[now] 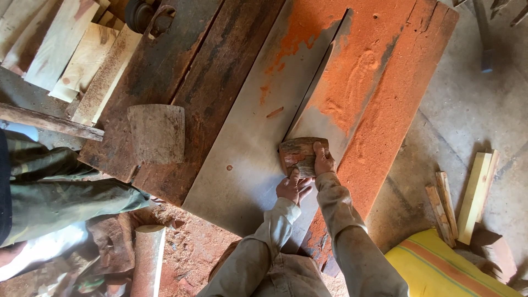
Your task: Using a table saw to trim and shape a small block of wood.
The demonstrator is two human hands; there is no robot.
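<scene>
I am holding a small reddish wood block (300, 155) flat on the grey metal saw table (242, 148), right at the near end of the long slot (316, 82). My right hand (324, 163) is grasping its right edge, thumb up on the top face; my left hand (293, 188) is pressing its near edge with the fingers spread, not closed around it. To do this well, I am judging that I should be keeping the block flat, its edge squared to the slot, with both hands behind and beside the line, never across it. Orange sawdust (357, 71) is covering the table beyond. I cannot make out any blade in the slot, and the block's underside is hidden. A second person's sleeve (55, 190) is cut off at the left edge.
</scene>
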